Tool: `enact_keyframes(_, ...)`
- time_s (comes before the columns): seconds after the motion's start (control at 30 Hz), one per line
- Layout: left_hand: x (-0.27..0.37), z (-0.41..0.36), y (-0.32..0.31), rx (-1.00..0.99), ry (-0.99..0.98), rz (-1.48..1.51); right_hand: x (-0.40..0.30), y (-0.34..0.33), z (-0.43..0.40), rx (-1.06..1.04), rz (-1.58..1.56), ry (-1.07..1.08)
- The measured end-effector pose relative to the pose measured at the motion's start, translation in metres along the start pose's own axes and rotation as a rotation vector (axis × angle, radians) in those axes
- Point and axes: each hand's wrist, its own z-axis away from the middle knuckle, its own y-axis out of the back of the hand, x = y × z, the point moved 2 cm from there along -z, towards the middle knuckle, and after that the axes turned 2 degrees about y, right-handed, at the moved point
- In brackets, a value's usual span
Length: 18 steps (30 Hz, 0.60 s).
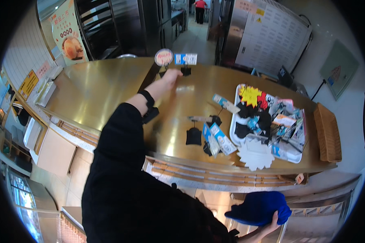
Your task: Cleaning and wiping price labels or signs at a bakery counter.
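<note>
My left hand (171,77) reaches across the brass-coloured counter (109,82) to its far side. It is right at two sign holders with black bases: one bears a round sign (163,57), the other a blue and white price card (185,59). Its fingers are partly hidden, so whether it grips a base is unclear. At the lower right, below the counter's near edge, my right hand (273,223) holds a bunched blue cloth (258,208). Nearer on the counter stand a black-based card holder (194,136) and several blue and white cards (222,139).
A white tray (233,129) heaped with sign holders and cards lies right of centre, a white starburst card (255,154) at its near edge. Beyond it is a wicker basket (327,133). A wooden slatted shelf (200,176) runs below. A person in red (200,9) stands far back.
</note>
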Motion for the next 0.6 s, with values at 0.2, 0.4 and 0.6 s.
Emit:
enact_keyframes(0.2, 0.060, 0.126, -0.003, -0.600, -0.269, -0.729, -0.011, -0.021, 0.005, -0.046, -0.067, -0.030)
enact_keyframes(0.4, 0.015, 0.200, -0.014, -0.607, -0.166, -1.030, -0.007, -0.041, -0.009, -0.139, -0.103, -0.113)
enact_keyframes(0.6, -0.014, 0.197, -0.028, -0.689, -0.133, -0.708, -0.015, -0.059, 0.000, -0.238, -0.174, -0.084)
